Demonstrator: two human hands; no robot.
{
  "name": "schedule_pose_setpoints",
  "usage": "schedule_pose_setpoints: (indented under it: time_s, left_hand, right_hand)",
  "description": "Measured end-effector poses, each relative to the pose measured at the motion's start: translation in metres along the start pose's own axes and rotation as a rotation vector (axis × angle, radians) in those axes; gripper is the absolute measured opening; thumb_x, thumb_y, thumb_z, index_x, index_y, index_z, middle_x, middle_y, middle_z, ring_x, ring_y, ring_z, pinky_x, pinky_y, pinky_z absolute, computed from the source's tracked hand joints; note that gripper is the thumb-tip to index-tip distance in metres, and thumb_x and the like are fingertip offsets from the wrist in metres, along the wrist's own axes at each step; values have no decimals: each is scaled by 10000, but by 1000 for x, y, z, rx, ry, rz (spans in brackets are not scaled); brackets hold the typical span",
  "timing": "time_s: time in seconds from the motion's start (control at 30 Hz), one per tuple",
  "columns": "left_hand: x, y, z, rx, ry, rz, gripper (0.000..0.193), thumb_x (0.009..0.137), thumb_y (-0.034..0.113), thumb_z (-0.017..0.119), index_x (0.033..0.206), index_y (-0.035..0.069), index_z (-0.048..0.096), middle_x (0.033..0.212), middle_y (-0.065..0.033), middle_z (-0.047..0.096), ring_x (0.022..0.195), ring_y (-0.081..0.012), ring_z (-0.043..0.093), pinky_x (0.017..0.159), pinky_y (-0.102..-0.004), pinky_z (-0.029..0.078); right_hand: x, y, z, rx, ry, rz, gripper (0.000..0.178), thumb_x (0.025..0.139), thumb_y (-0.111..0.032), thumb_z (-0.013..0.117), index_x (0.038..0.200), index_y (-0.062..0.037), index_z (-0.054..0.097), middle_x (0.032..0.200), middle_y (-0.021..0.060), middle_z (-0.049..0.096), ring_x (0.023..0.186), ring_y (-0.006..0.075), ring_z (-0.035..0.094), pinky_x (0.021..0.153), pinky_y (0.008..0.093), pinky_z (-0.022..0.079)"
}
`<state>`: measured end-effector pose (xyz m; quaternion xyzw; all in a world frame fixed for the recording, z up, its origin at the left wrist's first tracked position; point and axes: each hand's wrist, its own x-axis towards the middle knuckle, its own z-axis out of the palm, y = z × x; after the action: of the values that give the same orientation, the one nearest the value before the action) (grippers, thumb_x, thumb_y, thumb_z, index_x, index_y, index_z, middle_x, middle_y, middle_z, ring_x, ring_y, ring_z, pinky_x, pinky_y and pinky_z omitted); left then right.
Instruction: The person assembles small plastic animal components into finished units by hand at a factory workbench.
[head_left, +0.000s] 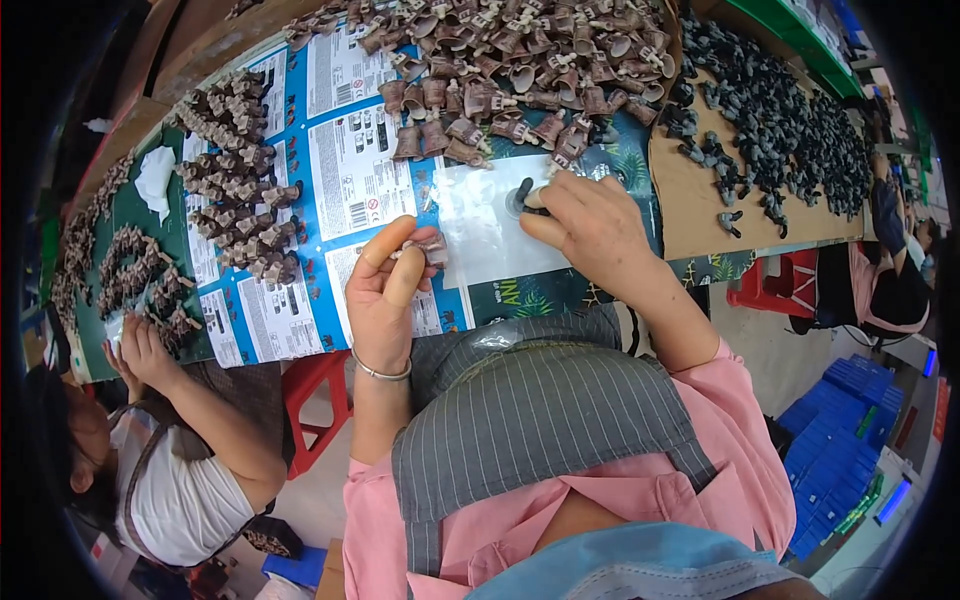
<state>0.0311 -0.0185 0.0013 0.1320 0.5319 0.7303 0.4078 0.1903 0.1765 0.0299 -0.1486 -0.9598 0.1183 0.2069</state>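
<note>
Two hands work small toy parts at a crowded table

A long table [735,222] curves across the room, covered partly with blue-and-white printed sheets [368,165] and, to the right, brown cardboard [768,232]. A big heap of hollow brown pieces [520,60] fills its far middle; rows of brown figures [240,185] stand to the left, and a spread of black-and-grey pieces [790,130] lies on the cardboard. From where I stand, I see a co-worker in a white top [185,500] at the left end, near a red stool [318,400]. Blue boxes [835,440] are stacked on the right, beyond another red stool [785,285].

The person in the middle wears a pink shirt [740,430] and a striped apron [545,420]. The left hand [382,290], just left of a white sheet [475,240], has its thumb and forefinger pinched together on a small brown piece [434,250]. The right hand [605,235] reaches over that sheet, thumb and forefinger close together on a small black piece [525,190], which is at a clear round spot on the sheet.
</note>
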Motion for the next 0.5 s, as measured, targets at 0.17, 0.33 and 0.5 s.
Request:
schedule_pose_setpoints:
  time_s: [0.17,0.33,0.5]
  left_hand:
    - [3,-2,10,2,-10,-18,301,934,37,636,1234,21,638,1109,-89,704,847,-82,639,741,-219,521]
    - [7,-2,25,77,-91,20,278,931,41,648,1209,22,654,1095,-57,702,871,-73,624,765,-212,505]
    - [13,-3,38,98,-59,37,276,931,44,651,1206,34,658,1102,-38,697,852,-57,606,747,-206,492]
  right_hand:
    - [1,-4,-3,-10,-34,40,177,803,-224,746,848,-93,637,738,31,576,682,204,598,618,331,366]
    - [-1,-5,-8,43,36,96,170,789,-206,762,850,-97,646,731,21,577,643,201,565,615,326,357]
    - [-10,2,-6,186,107,173,175,761,-181,771,859,-94,655,722,11,581,643,188,584,589,326,338]
